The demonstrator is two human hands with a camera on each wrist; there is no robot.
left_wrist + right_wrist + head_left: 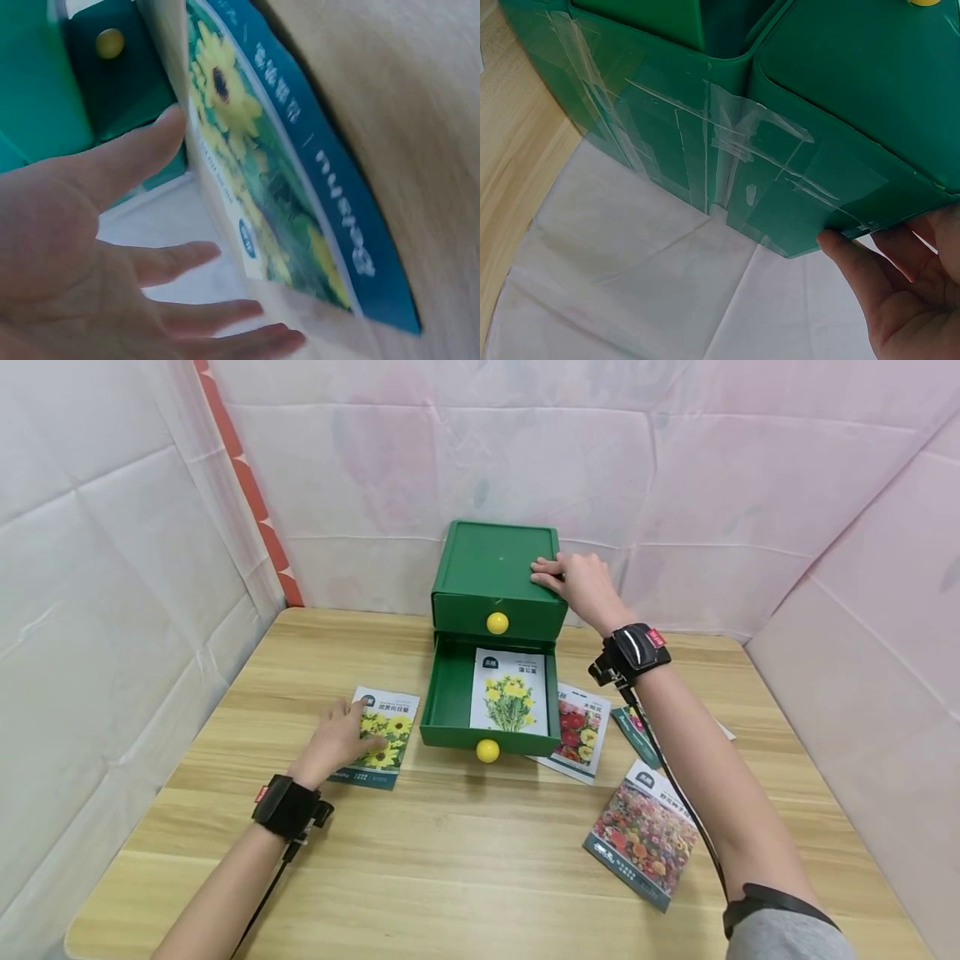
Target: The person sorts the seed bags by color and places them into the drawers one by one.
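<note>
Fingers of our left hand (335, 745) lie spread and flat on the sunflower seed packet (381, 743) on the table (465, 852), left of the open lower drawer (447, 693). Farther back, our right hand (581, 585) rests open-fingered atop the green drawer box (491, 568).

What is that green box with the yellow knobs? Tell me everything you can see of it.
The green box is a small two-drawer chest, plastic by its look, standing on the wooden table against the white backdrop. Each drawer has a round yellow knob. The upper drawer is closed; the lower drawer is pulled out and holds a seed packet showing yellow flowers. Clear tape shows on its side. The right hand rests on its top.
</note>
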